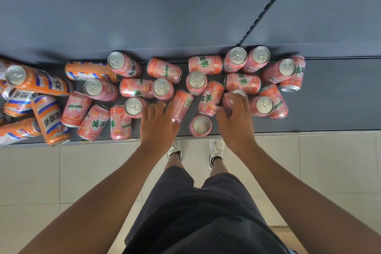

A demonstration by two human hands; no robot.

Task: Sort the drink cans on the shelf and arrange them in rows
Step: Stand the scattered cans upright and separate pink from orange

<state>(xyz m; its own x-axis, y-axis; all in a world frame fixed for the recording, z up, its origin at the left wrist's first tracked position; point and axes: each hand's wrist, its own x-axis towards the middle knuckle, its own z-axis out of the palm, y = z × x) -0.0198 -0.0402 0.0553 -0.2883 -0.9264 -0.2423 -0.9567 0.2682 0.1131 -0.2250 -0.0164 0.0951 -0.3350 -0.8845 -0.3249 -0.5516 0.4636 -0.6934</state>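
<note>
Shelf [329, 99]: dark grey, running left to right in front of you; every can sits on it.
Orange cans [39, 84]: heaped at the shelf's left end. Most lie on their sides with long axes crossing at different angles, and one shows you its silver top.
Pink cans [164, 70]: scattered from left of the middle to the right part, between the back edge and the front edge. Some stand upright with tops towards you. Others lie flat, their long axes pointing every which way.
Your left hand [157, 123]: over the front edge near the middle, fingers straight and loosely spread, thumb out to the right, gripping nothing.
Lying pink can [183, 103]: on its side just beside your left hand's fingers, between forefinger and thumb, its long axis running from front to back and leaning right.
Front pink can [201, 126]: upright at the front edge, between your two hands.
Your right hand [237, 119]: fingers curled down over the top of a can, thumb on its left side.
Gripped pink can [226, 102]: right of the middle, mostly hidden under your fingers; only a sliver of rim shows.
</note>
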